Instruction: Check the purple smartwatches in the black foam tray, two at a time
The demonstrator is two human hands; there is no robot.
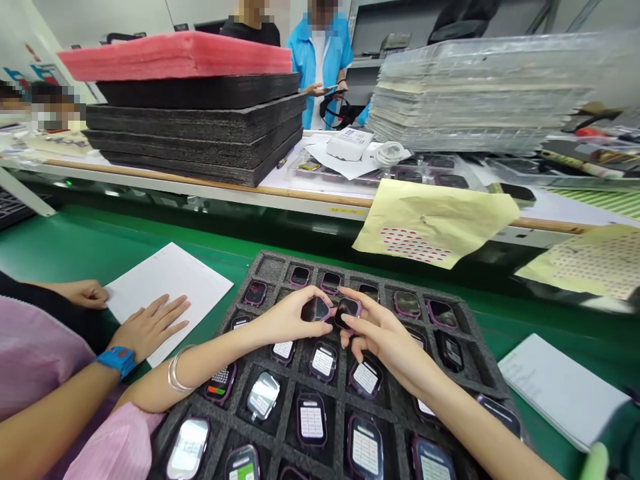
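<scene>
1. Left: a co-worker's hand [150,327] blocks the white sheet [200,273].
2. Right of centre: a hanging yellow sheet [435,220] obstructs beyond the foam tray [337,417].
3. Right: green tabletop [515,320] leaves room behind the paper stack [565,393].

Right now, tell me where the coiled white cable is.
In the head view, it lies above centre, slightly right, on the raised shelf: the coiled white cable sits just right of the white box.

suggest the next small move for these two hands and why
Perhaps lower the watch held in the left hand into the far-left compartment of the foam tray: the right hand holds a second watch, and that compartment's floor shows, so this would likely free one hand.
</scene>
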